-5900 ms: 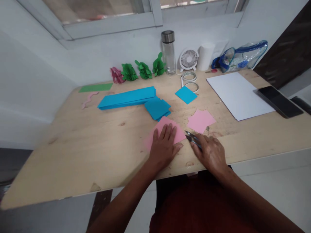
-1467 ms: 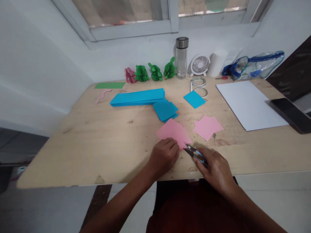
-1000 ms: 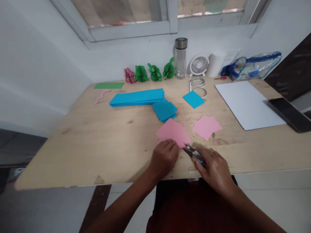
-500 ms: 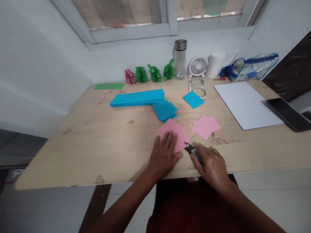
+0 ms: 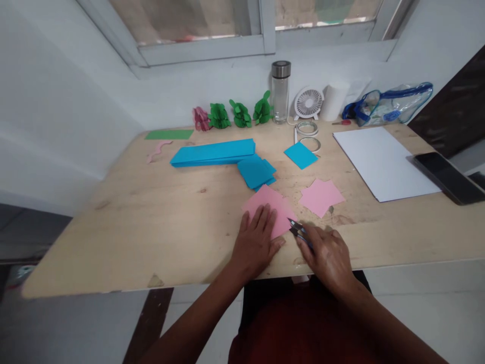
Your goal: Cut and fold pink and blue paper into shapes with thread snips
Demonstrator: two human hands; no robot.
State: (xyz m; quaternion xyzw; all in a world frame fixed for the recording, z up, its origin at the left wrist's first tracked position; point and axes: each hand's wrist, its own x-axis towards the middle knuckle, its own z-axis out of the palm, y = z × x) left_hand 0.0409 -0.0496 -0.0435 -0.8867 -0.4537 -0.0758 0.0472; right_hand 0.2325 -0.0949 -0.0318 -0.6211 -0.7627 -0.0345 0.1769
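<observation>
My left hand (image 5: 256, 240) lies flat with its fingers spread on a pink paper square (image 5: 271, 199) near the table's front edge. Wrapped round small snips (image 5: 299, 231), my right hand (image 5: 329, 253) rests just right of that square. The blades are apart, and their tips reach the square's right corner. More pink pieces (image 5: 322, 197) lie overlapped to the right. Behind the square are a stack of blue squares (image 5: 255, 172) and long blue strips (image 5: 214, 152). A single blue square (image 5: 301, 154) sits further right.
Green paper shapes (image 5: 241, 114), a bottle (image 5: 281, 93), a fan (image 5: 308, 103) and a clear pouch (image 5: 394, 103) stand along the wall. Tape rolls (image 5: 307, 128) lie before the fan. White sheets (image 5: 382, 162) and a phone (image 5: 449, 177) are at the right.
The snips in my right hand have shifted very slightly, with the tips now at the pink square's corner. My left hand stays in place.
</observation>
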